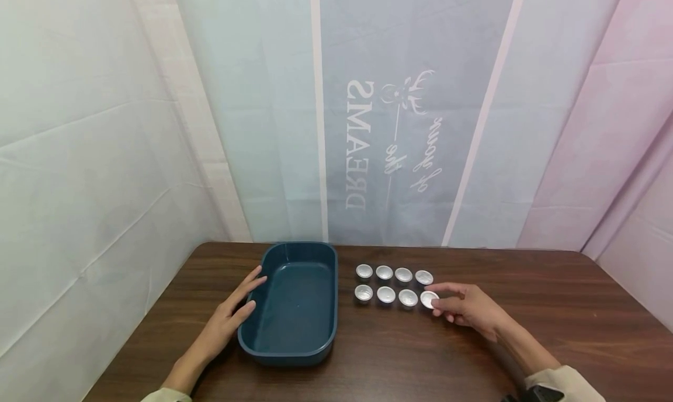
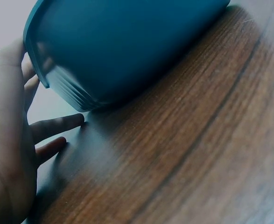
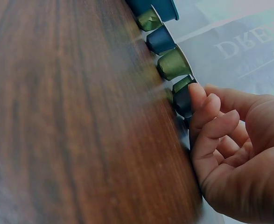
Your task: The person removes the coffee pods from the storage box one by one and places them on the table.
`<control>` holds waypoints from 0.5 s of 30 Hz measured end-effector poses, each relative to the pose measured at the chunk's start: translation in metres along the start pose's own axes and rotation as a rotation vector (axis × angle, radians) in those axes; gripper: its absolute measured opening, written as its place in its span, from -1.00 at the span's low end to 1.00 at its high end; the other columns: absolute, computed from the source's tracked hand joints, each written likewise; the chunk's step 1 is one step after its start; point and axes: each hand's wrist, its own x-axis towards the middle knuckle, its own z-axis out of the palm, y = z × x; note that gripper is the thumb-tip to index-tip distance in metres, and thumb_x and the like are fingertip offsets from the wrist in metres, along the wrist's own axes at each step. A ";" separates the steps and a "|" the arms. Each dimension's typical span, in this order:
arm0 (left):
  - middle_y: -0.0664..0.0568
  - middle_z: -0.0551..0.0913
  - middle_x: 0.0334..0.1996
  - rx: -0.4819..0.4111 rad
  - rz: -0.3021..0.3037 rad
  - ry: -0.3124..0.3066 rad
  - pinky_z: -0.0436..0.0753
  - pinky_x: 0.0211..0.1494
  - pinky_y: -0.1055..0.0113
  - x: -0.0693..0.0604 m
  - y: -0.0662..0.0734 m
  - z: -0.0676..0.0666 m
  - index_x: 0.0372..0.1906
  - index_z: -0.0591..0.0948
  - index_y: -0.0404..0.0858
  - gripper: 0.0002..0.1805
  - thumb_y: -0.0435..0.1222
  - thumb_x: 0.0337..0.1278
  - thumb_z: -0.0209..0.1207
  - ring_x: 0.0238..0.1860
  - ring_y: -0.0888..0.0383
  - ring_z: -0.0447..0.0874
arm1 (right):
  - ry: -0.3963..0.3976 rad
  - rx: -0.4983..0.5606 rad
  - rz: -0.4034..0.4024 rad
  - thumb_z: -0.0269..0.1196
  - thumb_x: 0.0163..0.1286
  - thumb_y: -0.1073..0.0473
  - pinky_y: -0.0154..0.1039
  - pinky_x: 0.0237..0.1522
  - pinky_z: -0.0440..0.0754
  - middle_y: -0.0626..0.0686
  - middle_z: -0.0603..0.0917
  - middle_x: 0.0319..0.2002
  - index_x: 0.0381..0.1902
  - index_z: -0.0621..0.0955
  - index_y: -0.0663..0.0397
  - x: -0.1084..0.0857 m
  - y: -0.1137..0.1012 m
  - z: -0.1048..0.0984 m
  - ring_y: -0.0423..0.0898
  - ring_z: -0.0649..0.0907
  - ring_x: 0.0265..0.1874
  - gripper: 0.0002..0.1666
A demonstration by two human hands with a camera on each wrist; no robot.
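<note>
Several coffee capsules [image 1: 386, 295], silver lids up, stand in two rows on the table. Thumb and fingers of my right hand [image 1: 470, 309] pinch the capsule [image 1: 428, 299] at the right end of the near row. From the side, in the right wrist view, that capsule [image 3: 181, 103] looks dark blue and is partly hidden by fingertips; green and blue ones stand beyond it. My left hand [image 1: 223, 326] rests with fingers spread against the left rim of a deep blue plastic tub [image 1: 286, 355]. The tub holds nothing.
The dark wooden table [image 1: 399, 361] ends at a hanging printed curtain [image 1: 278, 127] along its far edge. A pale cloth [image 1: 94, 156] hangs on the left side. The tub stands left of the capsules, with a narrow strip of table between.
</note>
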 end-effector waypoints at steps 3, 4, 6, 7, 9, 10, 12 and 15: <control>0.02 -0.02 0.50 -0.008 0.015 0.003 0.12 0.31 0.42 0.000 -0.001 0.000 0.44 0.24 -0.17 -0.48 -0.39 0.44 -0.12 0.47 0.17 -0.09 | -0.007 -0.006 -0.006 0.29 0.30 0.18 -0.43 -0.55 0.44 0.11 0.68 -0.39 0.27 0.40 0.36 0.000 0.000 -0.001 -0.23 0.49 -0.57 -0.35; 0.01 -0.02 0.50 -0.012 0.020 0.005 0.09 0.29 0.50 0.000 -0.001 0.000 0.44 0.24 -0.17 -0.48 -0.40 0.44 -0.12 0.47 0.16 -0.09 | -0.010 -0.007 -0.007 0.29 0.30 0.18 -0.43 -0.54 0.44 0.11 0.68 -0.39 0.27 0.40 0.36 0.000 0.000 -0.001 -0.23 0.49 -0.57 -0.36; -0.02 -0.02 0.50 -0.015 0.028 0.008 0.06 0.27 0.57 0.000 -0.002 0.000 0.44 0.24 -0.18 -0.48 -0.40 0.44 -0.12 0.48 0.14 -0.09 | -0.016 -0.007 -0.009 0.29 0.30 0.17 -0.42 -0.54 0.45 0.11 0.68 -0.39 0.27 0.40 0.34 0.001 0.001 -0.001 -0.23 0.49 -0.58 -0.36; -0.02 -0.02 0.50 -0.014 0.026 0.009 0.05 0.27 0.58 0.000 -0.002 0.000 0.44 0.24 -0.17 -0.48 -0.40 0.44 -0.12 0.48 0.14 -0.09 | -0.018 -0.005 -0.010 0.29 0.31 0.17 -0.42 -0.54 0.45 0.11 0.68 -0.39 0.27 0.40 0.34 0.000 0.001 -0.001 -0.23 0.49 -0.58 -0.36; -0.01 -0.02 0.50 -0.009 0.025 0.009 0.06 0.27 0.57 0.000 -0.003 0.001 0.44 0.24 -0.16 -0.48 -0.40 0.44 -0.12 0.48 0.13 -0.09 | -0.023 -0.002 -0.009 0.28 0.31 0.17 -0.42 -0.54 0.45 0.11 0.68 -0.38 0.28 0.39 0.33 0.000 0.001 -0.001 -0.23 0.50 -0.58 -0.35; 0.00 -0.02 0.50 -0.009 0.021 0.010 0.06 0.27 0.56 0.000 -0.003 0.001 0.44 0.24 -0.15 -0.48 -0.40 0.44 -0.12 0.47 0.13 -0.09 | -0.026 0.001 -0.010 0.28 0.32 0.18 -0.42 -0.54 0.45 0.12 0.68 -0.38 0.29 0.38 0.33 0.000 0.001 -0.001 -0.23 0.50 -0.58 -0.35; 0.01 -0.02 0.50 0.000 0.025 0.007 0.07 0.27 0.53 -0.001 -0.003 0.001 0.44 0.24 -0.14 -0.47 -0.41 0.43 -0.12 0.48 0.11 -0.08 | -0.030 0.002 -0.014 0.28 0.32 0.18 -0.42 -0.54 0.44 0.12 0.68 -0.38 0.30 0.36 0.33 -0.001 0.000 -0.001 -0.22 0.50 -0.56 -0.34; 0.01 -0.01 0.50 0.001 0.023 0.007 0.07 0.28 0.52 -0.001 -0.002 0.001 0.44 0.24 -0.13 -0.47 -0.42 0.43 -0.12 0.48 0.11 -0.09 | -0.035 0.006 -0.021 0.27 0.33 0.18 -0.42 -0.55 0.42 0.13 0.67 -0.37 0.32 0.35 0.32 -0.002 0.000 -0.001 -0.21 0.51 -0.54 -0.33</control>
